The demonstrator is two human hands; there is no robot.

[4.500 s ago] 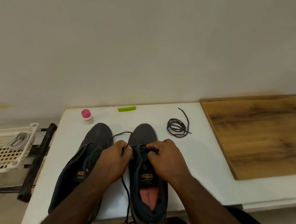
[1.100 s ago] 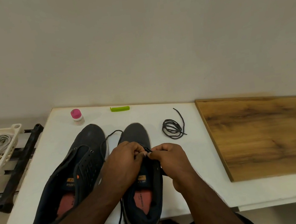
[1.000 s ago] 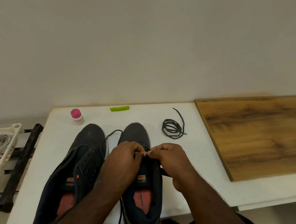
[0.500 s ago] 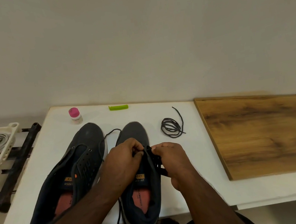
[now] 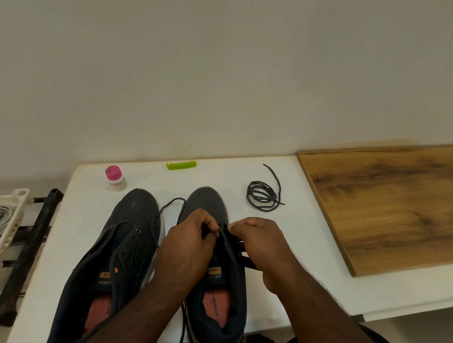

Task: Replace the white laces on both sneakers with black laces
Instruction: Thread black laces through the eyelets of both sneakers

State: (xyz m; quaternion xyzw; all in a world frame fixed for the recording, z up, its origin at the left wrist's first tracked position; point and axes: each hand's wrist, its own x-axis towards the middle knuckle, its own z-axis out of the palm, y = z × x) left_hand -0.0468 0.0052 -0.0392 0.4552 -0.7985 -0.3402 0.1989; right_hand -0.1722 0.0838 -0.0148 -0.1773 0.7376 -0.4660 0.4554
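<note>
Pinching a black lace (image 5: 166, 208) at the eyelets, the left hand (image 5: 189, 245) and right hand (image 5: 257, 242) meet over the right sneaker (image 5: 217, 287) on the white table (image 5: 305, 276). The left sneaker (image 5: 112, 272) lies beside it, and a coiled lace (image 5: 263, 195) lies near the toe.

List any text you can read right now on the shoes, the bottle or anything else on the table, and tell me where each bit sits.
"SPO", partly hidden by the left hand: tan tongue label of the right sneaker.
Tan tongue label of the left sneaker: upside down, too blurred to read.
Print on both red insoles: too blurred to read.
Label of the pink-capped bottle: too small to read.
Green clip: no text visible.
</note>
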